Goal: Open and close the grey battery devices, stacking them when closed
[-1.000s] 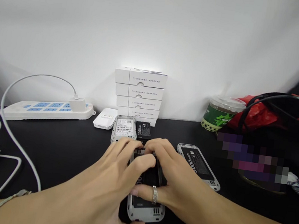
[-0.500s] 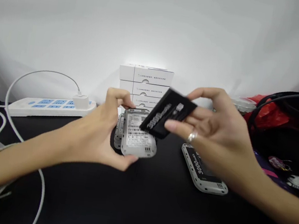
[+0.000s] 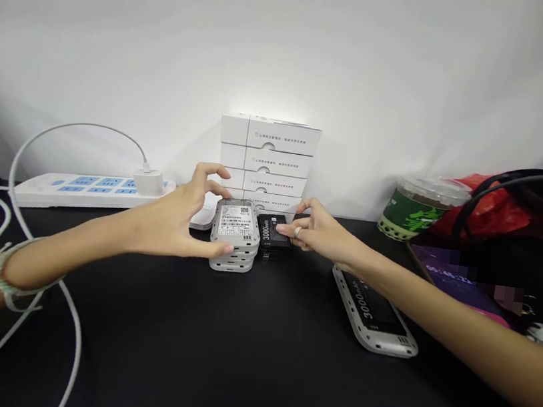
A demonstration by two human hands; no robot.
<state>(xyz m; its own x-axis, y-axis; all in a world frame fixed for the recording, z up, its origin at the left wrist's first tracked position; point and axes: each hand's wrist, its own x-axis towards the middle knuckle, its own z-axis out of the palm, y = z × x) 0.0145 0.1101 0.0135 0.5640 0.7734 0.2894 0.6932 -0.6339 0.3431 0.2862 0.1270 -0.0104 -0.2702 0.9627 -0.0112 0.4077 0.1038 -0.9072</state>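
My left hand [image 3: 187, 215] spans the top one of several stacked white device bodies [image 3: 236, 238], thumb at its near edge and fingertips at the far edge. A printed label with a square code shows in its open bay. Just right of that stack, my right hand [image 3: 311, 230] pinches a black 3000 mAh battery [image 3: 268, 233] between thumb and fingers. The battery lies flat, low over the table; dark edges show beneath it, too dim to make out. Farther right, another white device [image 3: 376, 319] lies with a black battery in its bay.
White boxes [image 3: 285, 140] stand stacked against the wall. A power strip [image 3: 86, 189] with a charger [image 3: 148, 182] and white cables lies left. On the right are a green-labelled drink cup [image 3: 415, 207], a lit phone [image 3: 453, 276] and a red bag [image 3: 497, 212].
My left hand has lowered the white device onto the stack. My right hand has carried the battery down beside that stack and laid it level.
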